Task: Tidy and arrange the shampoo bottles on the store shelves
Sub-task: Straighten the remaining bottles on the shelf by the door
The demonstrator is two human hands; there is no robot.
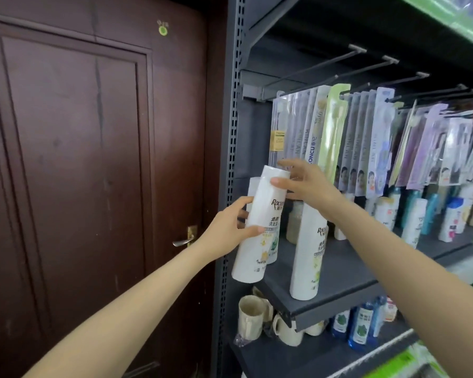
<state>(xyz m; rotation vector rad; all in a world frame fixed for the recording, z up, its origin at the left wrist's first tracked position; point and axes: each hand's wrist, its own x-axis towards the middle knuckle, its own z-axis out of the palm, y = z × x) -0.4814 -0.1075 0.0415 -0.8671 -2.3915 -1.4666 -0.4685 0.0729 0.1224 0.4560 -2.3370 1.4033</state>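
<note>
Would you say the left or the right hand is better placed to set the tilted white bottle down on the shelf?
Probably the left hand: it grips the tilted white bottle around its middle, while the right hand only pinches its top.

1. White shampoo bottle (pixel 260 222): smooth plastic, slightly glossy.
2. Shelf (pixel 336 276): matt dark grey metal.
3. Door (pixel 93 159): dark brown wood, scuffed, dull sheen.
4. Toothbrush packs (pixel 339 137): shiny clear plastic over card.
5. Door handle (pixel 182 242): polished metal.

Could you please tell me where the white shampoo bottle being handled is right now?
The tilted white shampoo bottle is held by the left hand and right hand at the left end of the grey shelf, beside an upright matching bottle.
</note>
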